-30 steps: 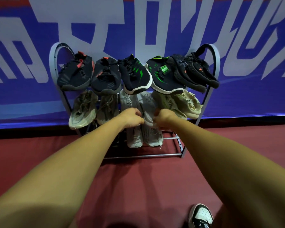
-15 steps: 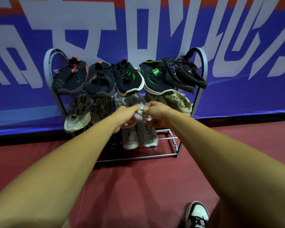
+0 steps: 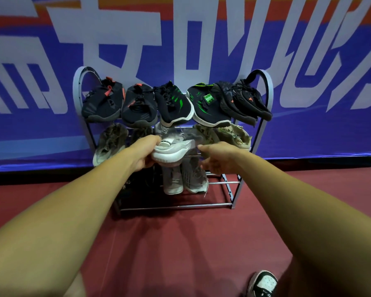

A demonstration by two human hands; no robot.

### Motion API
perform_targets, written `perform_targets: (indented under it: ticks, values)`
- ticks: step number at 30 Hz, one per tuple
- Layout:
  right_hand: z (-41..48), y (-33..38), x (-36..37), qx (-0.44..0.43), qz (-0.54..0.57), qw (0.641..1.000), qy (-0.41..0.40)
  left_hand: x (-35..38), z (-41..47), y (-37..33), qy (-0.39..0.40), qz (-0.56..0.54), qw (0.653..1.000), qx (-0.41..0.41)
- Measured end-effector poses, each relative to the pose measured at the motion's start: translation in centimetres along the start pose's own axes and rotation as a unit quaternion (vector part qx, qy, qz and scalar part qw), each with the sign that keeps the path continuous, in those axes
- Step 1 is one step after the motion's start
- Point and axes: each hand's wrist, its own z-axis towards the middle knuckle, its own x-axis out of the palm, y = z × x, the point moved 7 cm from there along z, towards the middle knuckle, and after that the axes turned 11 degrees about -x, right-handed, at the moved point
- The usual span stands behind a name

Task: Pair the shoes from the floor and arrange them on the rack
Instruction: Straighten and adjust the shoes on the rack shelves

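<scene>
A metal shoe rack [image 3: 263,129] stands against the blue banner wall. Its top shelf holds several black shoes [image 3: 171,103] with orange or green marks. The middle shelf holds olive shoes [image 3: 109,142] at the left and cream patterned shoes [image 3: 234,133] at the right. My left hand [image 3: 145,154] grips a white and grey sneaker [image 3: 171,148] sideways in front of the middle shelf. My right hand [image 3: 216,159] is just right of it, fingers apart, holding nothing. Two pale grey sneakers [image 3: 184,179] stand on the bottom shelf.
Dark shoes [image 3: 137,189] sit in shadow at the bottom left of the rack. The floor is dark red. My own black and white shoe [image 3: 262,284] shows at the lower right.
The white sneaker has been turned sideways and pulled out from the middle shelf by my left hand. My right hand has let go and opened, shifting right.
</scene>
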Motion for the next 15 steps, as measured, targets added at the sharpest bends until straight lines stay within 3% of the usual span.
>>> perform_targets:
  ticks: [4,9,15]
  values:
    - [0.5,-0.4,0.4,-0.006,0.005,1.0,-0.001,-0.6,-0.3,0.5,0.03,-0.006,0.999,-0.013]
    - [1.6,-0.7,0.0,0.014,0.159,0.985,-0.07,-1.3,-0.1,1.5,0.056,-0.017,0.998,-0.037]
    - [2.7,-2.0,0.7,0.063,0.227,0.967,-0.099,-1.6,-0.1,1.0,0.061,-0.069,0.995,-0.044]
